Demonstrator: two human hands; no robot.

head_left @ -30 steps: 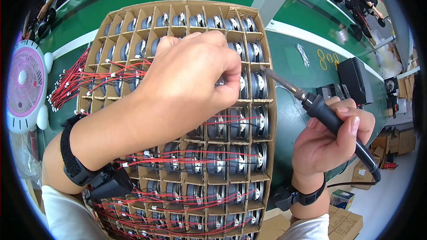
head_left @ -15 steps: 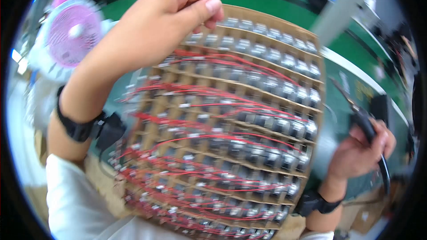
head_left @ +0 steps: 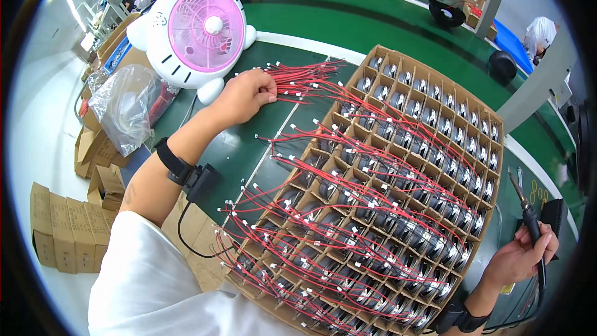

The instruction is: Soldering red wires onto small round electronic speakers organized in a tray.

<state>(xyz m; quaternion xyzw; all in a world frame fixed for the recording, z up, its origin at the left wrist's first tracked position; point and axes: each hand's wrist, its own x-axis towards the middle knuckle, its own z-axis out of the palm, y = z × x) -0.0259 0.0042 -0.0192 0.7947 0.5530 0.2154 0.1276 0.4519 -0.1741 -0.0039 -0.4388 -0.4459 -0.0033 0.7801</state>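
My left hand (head_left: 252,94) rests at the near end of a pile of red wires (head_left: 305,76) with small white connectors. Its fingers are curled together against the wires; whether one is pinched between them is hidden. In my right hand (head_left: 519,254) is a soldering iron (head_left: 530,214), held like a pen by its black handle, its metal tip pointing up and left. Between the hands lies a cardboard tray (head_left: 429,62) with dividers. Its cells hold round silver-and-black parts (head_left: 429,115) that resemble small speakers. Red wires trail leftward across its nearer rows; the far rows show bare parts.
A white-and-pink fan (head_left: 208,31) stands beyond my left hand. Cardboard boxes (head_left: 68,227) and a clear plastic bag (head_left: 127,106) are at the left. Near the iron sits a black block (head_left: 552,214). A grey post (head_left: 535,96) rises behind the tray; other people work across the green bench (head_left: 348,15).
My left hand has come down from above the tray's far left corner to the wire pile. The view has shifted and sharpened. My right hand still holds the soldering iron.
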